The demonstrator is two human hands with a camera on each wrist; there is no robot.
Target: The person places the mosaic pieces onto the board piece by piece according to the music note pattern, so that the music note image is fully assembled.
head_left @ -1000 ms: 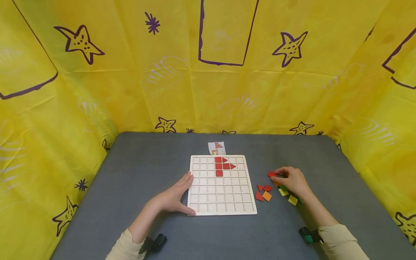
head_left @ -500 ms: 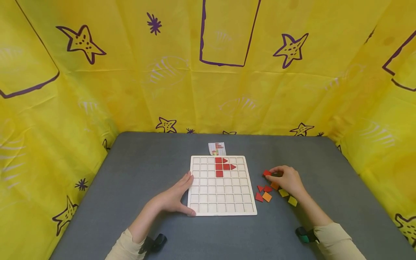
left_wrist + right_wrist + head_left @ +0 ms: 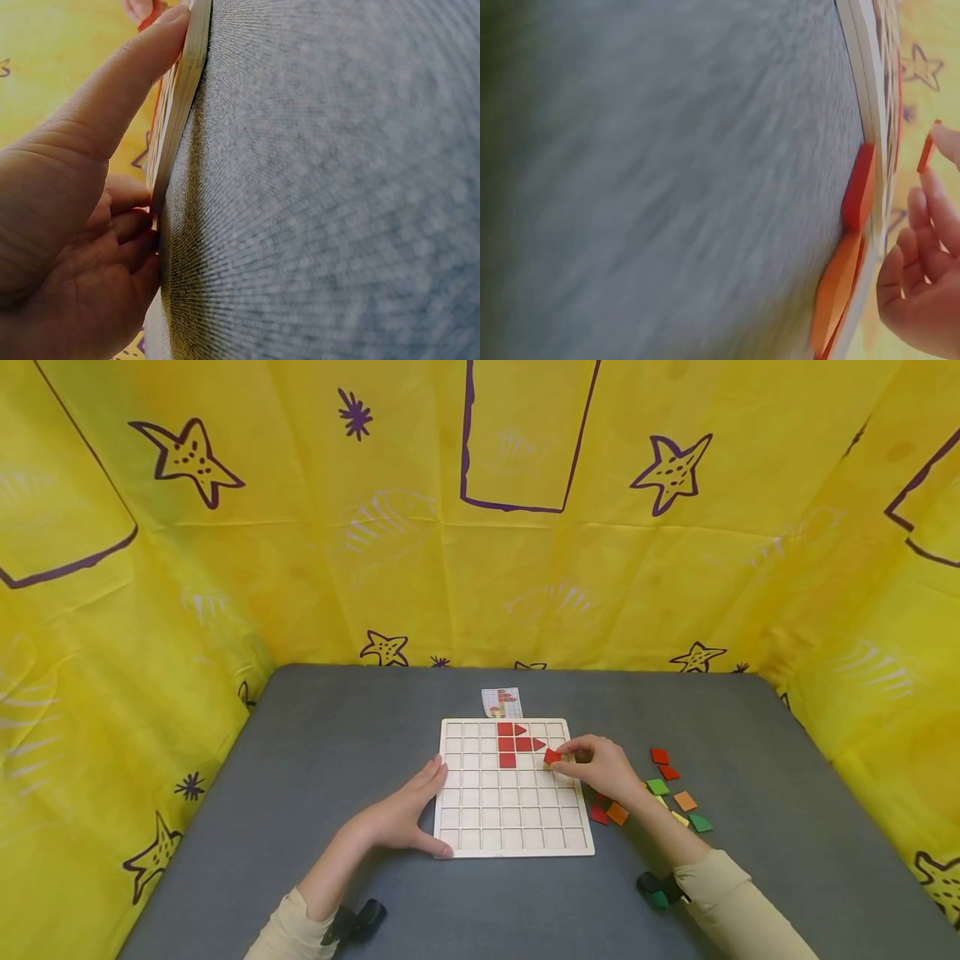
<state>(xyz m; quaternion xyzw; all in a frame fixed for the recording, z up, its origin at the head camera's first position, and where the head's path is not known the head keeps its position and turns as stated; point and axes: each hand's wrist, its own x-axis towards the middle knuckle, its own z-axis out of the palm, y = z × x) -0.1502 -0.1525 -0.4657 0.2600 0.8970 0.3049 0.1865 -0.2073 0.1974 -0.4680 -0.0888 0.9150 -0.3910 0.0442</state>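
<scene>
A pale wooden grid board point(image 3: 495, 814) lies on the table. Red tiles fill several cells near its far edge, among them squares point(image 3: 507, 761) and pointed pieces point(image 3: 539, 744). My left hand point(image 3: 401, 810) rests along the board's left side, fingers extended at the edge and thumb on the near corner; the left wrist view shows the thumb lying over the board's rim. Above the right part of the grid, my right hand point(image 3: 606, 768) pinches a red square tile point(image 3: 552, 757) between thumb and fingers. In the right wrist view the tile point(image 3: 928, 150) appears edge-on.
Behind the board lies a small printed card point(image 3: 501, 702) with a coloured grid pattern. Loose tiles lie to the right: red point(image 3: 659, 756), green point(image 3: 701, 823) and orange point(image 3: 684, 801), some partly under my right forearm. A yellow patterned cloth point(image 3: 510, 585) surrounds the table.
My right hand has carried the red square tile leftward from the loose pieces to over the board's right side. My left hand stays in place.
</scene>
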